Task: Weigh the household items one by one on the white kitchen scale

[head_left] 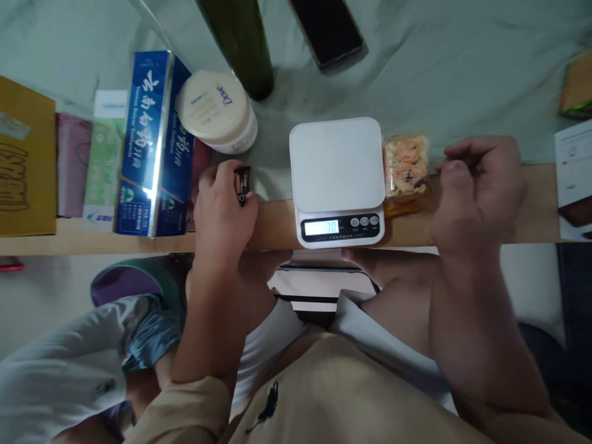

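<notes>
My left hand (224,203) rests by the table's front edge, its fingers and thumb closed around a small dark-wrapped packet (242,184). Most of that packet's far side is hidden by the fingers. Between my hands sits a white digital kitchen scale (337,163) with a bare platform; its lit display seems to read 70. Against the scale's right side lies a clear-wrapped snack packet (407,163), with an amber wrapper (407,205) under its near end. My right hand (478,185) is just right of these packets, fingers curled in, and I see nothing in it.
To the left stand a Dove tub (215,108), a blue toothpaste box (145,142), a green-white box (106,160) and a yellow carton (28,160). Farther back are a dark green bottle (243,49) and a phone (328,31). Another person's leg (65,364) is at lower left.
</notes>
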The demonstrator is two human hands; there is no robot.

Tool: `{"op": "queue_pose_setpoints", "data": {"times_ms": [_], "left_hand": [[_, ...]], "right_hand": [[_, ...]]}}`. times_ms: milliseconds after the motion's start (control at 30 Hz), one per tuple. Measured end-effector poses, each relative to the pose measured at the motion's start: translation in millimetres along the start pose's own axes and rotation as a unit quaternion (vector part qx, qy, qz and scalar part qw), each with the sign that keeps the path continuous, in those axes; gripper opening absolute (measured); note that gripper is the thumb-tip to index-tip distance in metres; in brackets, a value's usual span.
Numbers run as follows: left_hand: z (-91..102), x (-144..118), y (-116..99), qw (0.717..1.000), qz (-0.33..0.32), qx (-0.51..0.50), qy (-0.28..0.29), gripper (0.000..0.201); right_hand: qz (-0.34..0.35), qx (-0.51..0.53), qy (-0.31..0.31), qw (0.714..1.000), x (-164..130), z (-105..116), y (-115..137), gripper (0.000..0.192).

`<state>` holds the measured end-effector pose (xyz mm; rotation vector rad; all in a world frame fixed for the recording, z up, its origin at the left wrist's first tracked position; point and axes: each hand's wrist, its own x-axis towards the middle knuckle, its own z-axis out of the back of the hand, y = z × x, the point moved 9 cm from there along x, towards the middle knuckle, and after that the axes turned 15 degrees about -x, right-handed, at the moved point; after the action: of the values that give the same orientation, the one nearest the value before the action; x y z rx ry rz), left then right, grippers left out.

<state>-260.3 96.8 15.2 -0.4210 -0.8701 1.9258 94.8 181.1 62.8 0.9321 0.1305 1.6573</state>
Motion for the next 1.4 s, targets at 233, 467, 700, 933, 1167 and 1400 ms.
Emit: {"op": "queue_pose_setpoints", "data": {"times_ms": [233, 467, 700, 933, 1167, 1400], "left_hand": [[5.5, -1, -11, 0.999, -0.014, 0.026, -0.018, 0.066], [11.7, -10, -49, 0.976, -0.19, -0.1, -0.035, 0.058], [-26.7, -28, -111, 0.945, -0.298, -0.126, 0.053, 0.052], [-25.9, -31, -143, 0.915, -0.368, -0.158, 0.042, 0.046], [-1.9, -27, -105, 0.927, -0.326, -0.181, 0.044, 0.051], [-4.9, -33, -105, 0.926, -0.337, -0.152, 0.076, 0.038]], "right_hand": [[0.031, -0.015, -0.026, 0.999, -3, 4, -4, 0.025], [0.088, -0.022, -0.077, 0.993, -9, 16, 16, 0.032], [0.116, -0.012, -0.047, 0.992, -19, 10, 45, 0.03], [0.12, -0.005, -0.06, 0.991, -18, 14, 43, 0.027], [0.125, -0.004, -0.045, 0.991, -20, 14, 58, 0.016], [0.123, 0.015, -0.016, 0.992, -24, 2, 62, 0.022]]}}
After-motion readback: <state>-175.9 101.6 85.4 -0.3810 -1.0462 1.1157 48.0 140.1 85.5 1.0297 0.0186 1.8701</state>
